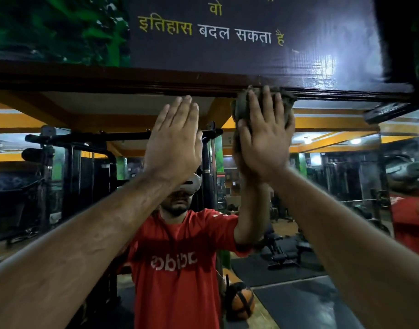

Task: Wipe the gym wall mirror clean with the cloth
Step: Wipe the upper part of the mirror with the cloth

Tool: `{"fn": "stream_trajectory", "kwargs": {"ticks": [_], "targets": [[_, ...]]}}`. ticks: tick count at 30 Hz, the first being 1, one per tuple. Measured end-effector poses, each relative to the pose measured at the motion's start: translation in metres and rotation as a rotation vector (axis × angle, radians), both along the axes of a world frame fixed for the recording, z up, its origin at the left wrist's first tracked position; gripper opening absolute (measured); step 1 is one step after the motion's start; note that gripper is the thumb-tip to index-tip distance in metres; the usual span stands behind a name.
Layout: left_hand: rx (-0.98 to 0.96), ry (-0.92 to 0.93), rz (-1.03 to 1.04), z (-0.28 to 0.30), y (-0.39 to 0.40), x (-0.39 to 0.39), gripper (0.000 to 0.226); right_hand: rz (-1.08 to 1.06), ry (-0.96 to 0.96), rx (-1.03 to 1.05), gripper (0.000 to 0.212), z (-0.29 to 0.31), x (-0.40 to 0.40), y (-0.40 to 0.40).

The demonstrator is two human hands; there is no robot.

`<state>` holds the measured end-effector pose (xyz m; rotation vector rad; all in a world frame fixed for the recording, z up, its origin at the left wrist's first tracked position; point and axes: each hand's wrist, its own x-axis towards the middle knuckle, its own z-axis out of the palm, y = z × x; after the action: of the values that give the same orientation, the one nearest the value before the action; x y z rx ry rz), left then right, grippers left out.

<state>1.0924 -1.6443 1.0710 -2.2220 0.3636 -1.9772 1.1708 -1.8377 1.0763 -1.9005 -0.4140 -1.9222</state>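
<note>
The gym wall mirror [334, 186] fills the wall ahead and reflects me in a red shirt. My right hand [265, 136] presses a crumpled grey-green cloth [241, 108] flat against the glass just under the mirror's dark wooden top frame [132, 79]; the cloth shows around my fingers and palm. My left hand [174, 141] is raised beside it, flat with fingers together and nothing in it; whether it touches the glass I cannot tell.
Above the frame hangs a dark banner [227, 32] with white and yellow lettering. The mirror reflects a black rack [73, 162], a bench [284, 252], floor mats and an orange ball [243, 302]. A second mirror panel [408, 186] adjoins at the right.
</note>
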Motion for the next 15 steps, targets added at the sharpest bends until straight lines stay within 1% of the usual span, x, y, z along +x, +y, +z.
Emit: {"fn": "stream_trajectory", "kwargs": {"ticks": [1, 2, 4, 5, 6, 8, 9, 10, 12, 13, 14, 15], "targets": [[0.002, 0.020, 0.040, -0.001, 0.005, 0.002, 0.060, 0.001, -0.015, -0.052, 0.066, -0.007, -0.005, 0.013], [0.012, 0.032, 0.070, -0.002, 0.008, 0.004, 0.061, 0.000, -0.048, -0.163, 0.066, -0.016, -0.007, 0.021], [0.032, 0.027, 0.101, -0.004, 0.009, 0.008, 0.061, -0.030, -0.103, -0.374, 0.064, -0.025, -0.004, 0.009], [0.036, 0.026, 0.104, -0.004, 0.008, 0.008, 0.062, -0.035, -0.115, -0.370, 0.064, -0.021, -0.001, -0.004], [0.038, 0.035, 0.098, -0.004, 0.008, 0.008, 0.063, -0.038, -0.105, -0.278, 0.064, -0.014, 0.001, -0.010], [0.045, 0.068, 0.067, -0.002, 0.009, 0.003, 0.062, -0.030, 0.010, -0.002, 0.068, -0.006, -0.001, 0.001], [0.058, 0.098, 0.046, -0.001, 0.012, -0.001, 0.061, -0.017, 0.045, 0.051, 0.069, -0.008, -0.006, 0.017], [0.073, 0.113, 0.028, -0.001, 0.016, -0.005, 0.062, -0.007, 0.038, -0.002, 0.069, -0.016, -0.013, 0.031], [0.090, 0.063, 0.051, -0.005, 0.028, -0.012, 0.063, -0.012, -0.065, -0.283, 0.066, -0.041, -0.017, 0.042], [0.080, 0.038, 0.080, -0.008, 0.036, -0.013, 0.063, -0.040, -0.102, -0.395, 0.065, -0.048, -0.014, 0.034], [0.063, 0.029, 0.104, -0.011, 0.043, -0.013, 0.063, -0.057, -0.125, -0.417, 0.064, -0.047, -0.010, 0.023], [0.054, 0.030, 0.119, -0.014, 0.048, -0.012, 0.063, -0.062, -0.128, -0.339, 0.064, -0.040, -0.008, 0.018]]}}
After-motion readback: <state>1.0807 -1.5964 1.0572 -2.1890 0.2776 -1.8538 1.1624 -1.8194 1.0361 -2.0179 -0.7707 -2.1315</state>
